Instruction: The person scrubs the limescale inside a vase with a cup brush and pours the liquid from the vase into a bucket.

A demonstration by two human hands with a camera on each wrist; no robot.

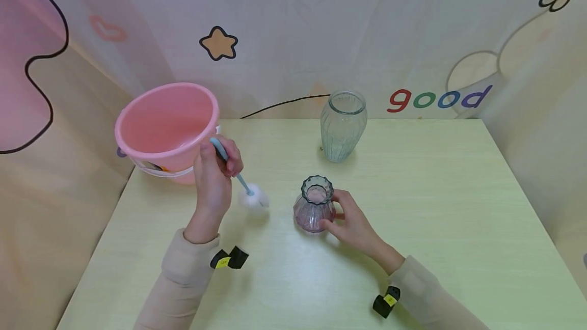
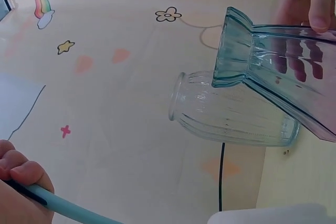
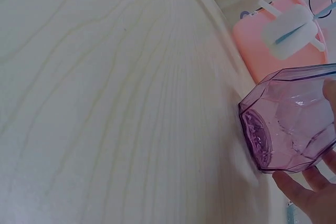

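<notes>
My left hand (image 1: pixel 213 180) grips the blue handle of a sponge brush (image 1: pixel 243 183), its white sponge head (image 1: pixel 255 197) pointing down over the table. In the right wrist view the sponge head (image 3: pixel 290 32) shows a blue stem through it. Thumb and fingers of my right hand (image 1: pixel 356 224) hold a small faceted glass vase (image 1: pixel 314 214) by its right side. The vase stands upright, teal at its scalloped rim and purple toward the base (image 3: pixel 257 139). The brush and this vase are apart. Whether the vase's base touches the table I cannot tell.
A pink bucket (image 1: pixel 166 85) stands at the back left, just beyond my left hand. Behind the small vase is a taller clear ribbed glass vase (image 1: pixel 343 131). The pale wooden table (image 1: pixel 440 192) ends at a printed cloth backdrop (image 1: pixel 284 39).
</notes>
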